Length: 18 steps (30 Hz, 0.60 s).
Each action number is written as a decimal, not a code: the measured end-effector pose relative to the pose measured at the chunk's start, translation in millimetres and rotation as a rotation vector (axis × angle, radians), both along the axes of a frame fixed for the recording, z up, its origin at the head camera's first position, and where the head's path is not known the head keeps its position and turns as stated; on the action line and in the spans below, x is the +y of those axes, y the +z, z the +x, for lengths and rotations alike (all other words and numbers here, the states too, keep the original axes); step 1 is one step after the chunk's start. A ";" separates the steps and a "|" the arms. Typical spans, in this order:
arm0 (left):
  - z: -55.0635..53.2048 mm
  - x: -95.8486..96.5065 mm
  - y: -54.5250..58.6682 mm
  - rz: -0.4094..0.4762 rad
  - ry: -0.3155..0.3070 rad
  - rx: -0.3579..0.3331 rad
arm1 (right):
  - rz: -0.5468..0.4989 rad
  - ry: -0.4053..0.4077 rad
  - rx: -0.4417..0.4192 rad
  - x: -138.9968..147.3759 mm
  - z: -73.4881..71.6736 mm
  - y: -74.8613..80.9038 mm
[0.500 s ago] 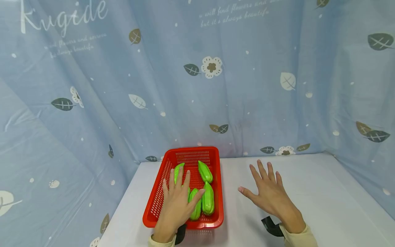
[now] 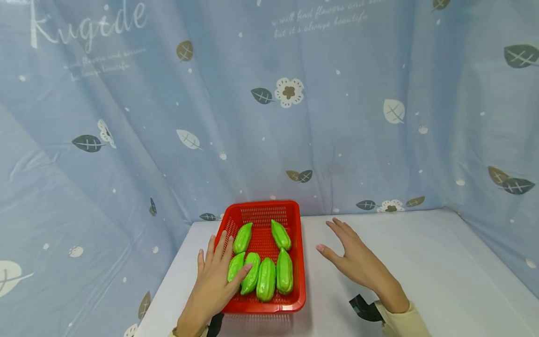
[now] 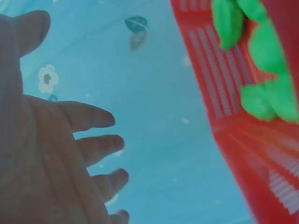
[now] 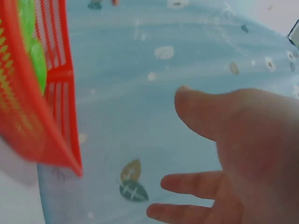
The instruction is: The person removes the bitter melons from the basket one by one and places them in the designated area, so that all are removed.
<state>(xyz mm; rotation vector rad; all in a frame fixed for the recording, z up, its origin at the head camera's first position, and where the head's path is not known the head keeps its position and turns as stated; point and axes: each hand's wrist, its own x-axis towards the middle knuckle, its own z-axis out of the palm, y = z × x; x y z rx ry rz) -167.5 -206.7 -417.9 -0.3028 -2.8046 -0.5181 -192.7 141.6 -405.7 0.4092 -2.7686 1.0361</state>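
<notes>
A red plastic basket (image 2: 290, 306) with slotted walls stands on the white table and holds several bright green, ridged, pointed vegetables (image 2: 266, 279) that look like small bitter gourds. My left hand (image 2: 212, 283), fingers spread, hovers over the basket's left side and overlaps its rim in the head view, hiding part of that wall. In the left wrist view its palm and fingers (image 3: 96, 116) hold nothing. To the right of the basket, my right hand (image 2: 362, 262) is raised above the table with fingers extended. Its thumb and fingers (image 4: 191, 184) are bare of any object in the right wrist view.
The white table (image 2: 421, 262) reaches to both sides of the basket. Behind it and along the sides hangs a blue curtain (image 2: 236, 126) printed with leaves and flowers. A black strap (image 2: 365, 309) sits at the right wrist, near a pale sleeve (image 2: 402, 320).
My left hand has moved left and slightly down, uncovering more green gourds. My right hand has shifted a little left and turned more sideways. The basket has stayed in place.
</notes>
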 end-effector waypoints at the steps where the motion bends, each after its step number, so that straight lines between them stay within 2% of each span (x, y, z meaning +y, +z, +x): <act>1: 0.7 -5.2 -1.2 -0.005 0.003 0.007 | -0.026 0.008 -0.008 -3.1 -1.8 2.4; 8: 2.9 -34.6 -13.7 -0.058 0.033 -0.003 | -0.126 0.051 -0.045 -24.3 -15.1 20.7; 13: 1.9 -47.7 -24.5 -0.069 0.040 -0.029 | -0.170 0.100 -0.064 -36.8 -26.5 33.9; 18: 1.0 -57.5 -34.5 -0.102 0.044 -0.041 | -0.217 0.149 -0.084 -50.9 -36.9 40.3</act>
